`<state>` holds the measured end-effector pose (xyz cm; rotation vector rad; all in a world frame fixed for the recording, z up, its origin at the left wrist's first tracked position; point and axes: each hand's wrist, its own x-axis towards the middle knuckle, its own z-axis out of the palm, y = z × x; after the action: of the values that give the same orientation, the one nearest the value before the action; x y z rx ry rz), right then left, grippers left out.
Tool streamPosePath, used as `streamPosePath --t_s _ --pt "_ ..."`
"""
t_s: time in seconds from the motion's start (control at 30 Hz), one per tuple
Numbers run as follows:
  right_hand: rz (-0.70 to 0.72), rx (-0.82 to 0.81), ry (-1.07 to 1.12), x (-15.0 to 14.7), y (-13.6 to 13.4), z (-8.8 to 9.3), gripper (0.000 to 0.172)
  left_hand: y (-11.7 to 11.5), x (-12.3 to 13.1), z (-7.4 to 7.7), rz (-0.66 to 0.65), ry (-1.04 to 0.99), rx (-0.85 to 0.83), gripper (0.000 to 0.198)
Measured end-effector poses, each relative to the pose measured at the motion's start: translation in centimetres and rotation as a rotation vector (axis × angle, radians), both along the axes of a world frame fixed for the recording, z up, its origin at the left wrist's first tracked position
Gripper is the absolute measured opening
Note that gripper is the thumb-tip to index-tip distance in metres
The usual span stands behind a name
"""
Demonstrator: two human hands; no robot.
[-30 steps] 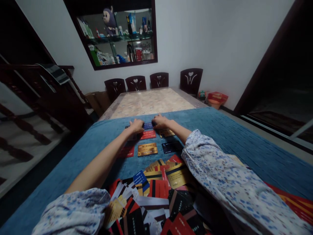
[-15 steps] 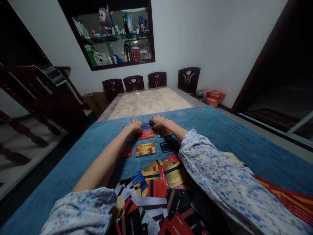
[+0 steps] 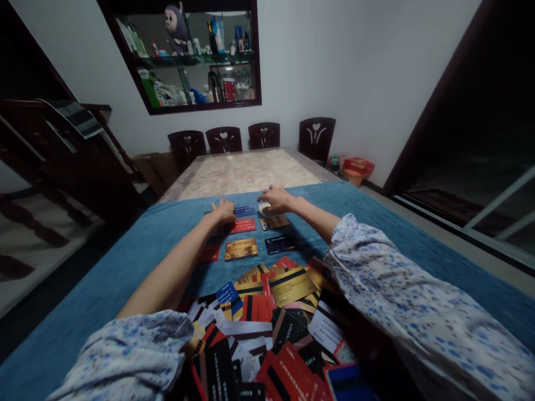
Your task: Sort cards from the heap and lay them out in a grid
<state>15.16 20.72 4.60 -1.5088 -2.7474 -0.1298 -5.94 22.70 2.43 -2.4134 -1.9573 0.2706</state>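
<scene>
Both my arms reach far out over a blue cloth (image 3: 125, 267). My left hand (image 3: 223, 211) lies on the cloth, fingers down, at the left edge of a blue card (image 3: 244, 211). My right hand (image 3: 276, 199) is open, its fingertips on a pale card (image 3: 263, 208) just right of the blue one. Below them single cards lie in rows: a red card (image 3: 243, 225), a gold card (image 3: 241, 249), a dark gold-printed card (image 3: 275, 222), a black card (image 3: 281, 244) and a dark red card (image 3: 209, 253). A loose heap of cards (image 3: 267, 323) lies close to me between my sleeves.
Beyond the cloth is the bare marble tabletop (image 3: 246, 172), with several dark chairs (image 3: 263, 135) against the wall. A glass wall cabinet (image 3: 196, 55) hangs above. A wooden stair rail (image 3: 62, 145) is on the left, a red bag (image 3: 356, 167) on the floor at the right.
My hands have parted off the blue card: the right went right onto the pale card, the left stayed at the blue card's left edge. The camera tilted slightly.
</scene>
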Motion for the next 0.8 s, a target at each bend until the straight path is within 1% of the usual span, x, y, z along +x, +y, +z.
streamPosePath --t_s 0.1,0.23,0.4,0.5,0.6,0.8 --pt "-0.008 0.026 0.024 2.2 -1.6 0.6 0.047 -0.3 0.1 0.3 -0.014 -0.001 0.025 0.032" --pt "-0.024 0.04 0.036 5.3 -3.9 1.1 0.04 -0.8 0.3 0.9 -0.037 -0.006 0.076 0.034" --pt "-0.046 0.095 0.077 8.7 -7.2 0.8 0.032 -2.1 0.9 1.5 -0.088 -0.016 0.177 0.038" --pt "-0.031 0.132 0.097 10.3 -9.1 0.3 0.029 -3.5 1.7 1.6 -0.148 -0.055 0.229 0.037" --pt "-0.007 0.161 0.104 11.6 -10.6 0.0 0.027 -5.2 3.1 1.4 -0.22 -0.109 0.248 0.035" --pt "-0.016 0.206 0.146 13.4 -13.4 -0.3 0.022 -8.9 6.2 0.6 -0.311 -0.206 0.273 0.034"
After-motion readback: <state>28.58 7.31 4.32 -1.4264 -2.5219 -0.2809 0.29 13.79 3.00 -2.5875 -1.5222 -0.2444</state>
